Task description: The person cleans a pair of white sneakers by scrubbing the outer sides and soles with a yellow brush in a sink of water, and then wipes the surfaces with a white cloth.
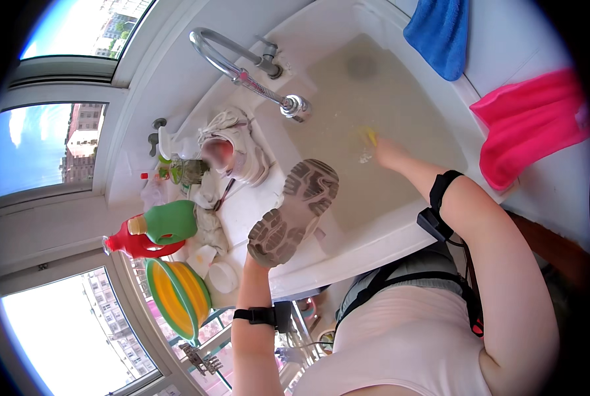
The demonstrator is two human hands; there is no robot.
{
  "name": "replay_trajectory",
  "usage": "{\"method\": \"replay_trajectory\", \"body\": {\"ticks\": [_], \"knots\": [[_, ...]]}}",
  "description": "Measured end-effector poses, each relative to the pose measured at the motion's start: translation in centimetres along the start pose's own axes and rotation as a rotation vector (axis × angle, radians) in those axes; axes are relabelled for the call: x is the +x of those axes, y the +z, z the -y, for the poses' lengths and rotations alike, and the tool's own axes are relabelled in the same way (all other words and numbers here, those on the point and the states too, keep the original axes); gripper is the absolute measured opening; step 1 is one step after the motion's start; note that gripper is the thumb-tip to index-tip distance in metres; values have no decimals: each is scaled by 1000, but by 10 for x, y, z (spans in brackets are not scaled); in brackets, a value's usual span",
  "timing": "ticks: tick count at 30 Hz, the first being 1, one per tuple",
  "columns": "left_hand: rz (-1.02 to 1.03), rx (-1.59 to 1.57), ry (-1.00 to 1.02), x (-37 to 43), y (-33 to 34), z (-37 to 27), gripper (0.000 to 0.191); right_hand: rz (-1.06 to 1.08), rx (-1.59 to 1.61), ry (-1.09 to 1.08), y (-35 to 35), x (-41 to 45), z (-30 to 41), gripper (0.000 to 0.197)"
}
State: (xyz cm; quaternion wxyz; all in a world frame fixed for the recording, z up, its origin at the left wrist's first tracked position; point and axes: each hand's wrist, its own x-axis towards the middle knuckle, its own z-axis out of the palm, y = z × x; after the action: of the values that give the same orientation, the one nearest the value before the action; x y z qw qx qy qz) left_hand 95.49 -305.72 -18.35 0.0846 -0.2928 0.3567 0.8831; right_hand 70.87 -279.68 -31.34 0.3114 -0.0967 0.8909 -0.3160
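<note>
A sneaker [295,213] is held up sole outward at the left edge of the water, its patterned grey-brown sole facing the camera. My left hand [256,262] is behind or inside its lower end, the fingers hidden by the shoe. Over the sink's cloudy water [399,99], my right hand [390,152] reaches down, with a yellow object [371,136] at its fingertips, partly under water; its kind is unclear. A second, pale sneaker [238,151] with loose laces rests on the white sink ledge, left of the basin, its opening towards me.
A chrome faucet [295,107] hangs over the basin. Along the left stand a green jug [171,222], a red bottle [131,240], a white cup [223,277] and a yellow-green collapsible basin [196,292]. Blue [438,39] and pink [527,123] cloths lie at the right.
</note>
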Motion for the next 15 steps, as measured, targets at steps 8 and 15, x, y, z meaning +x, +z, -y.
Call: {"method": "replay_trajectory", "body": {"ticks": [8,15], "knots": [[-132,-96,-11,-9,-3,5,38,246,245,-313,-30,-128,80,42],[-134,-102,-97,-2,8,-1,35,158,282,-208,-3,-86,78,43]]}}
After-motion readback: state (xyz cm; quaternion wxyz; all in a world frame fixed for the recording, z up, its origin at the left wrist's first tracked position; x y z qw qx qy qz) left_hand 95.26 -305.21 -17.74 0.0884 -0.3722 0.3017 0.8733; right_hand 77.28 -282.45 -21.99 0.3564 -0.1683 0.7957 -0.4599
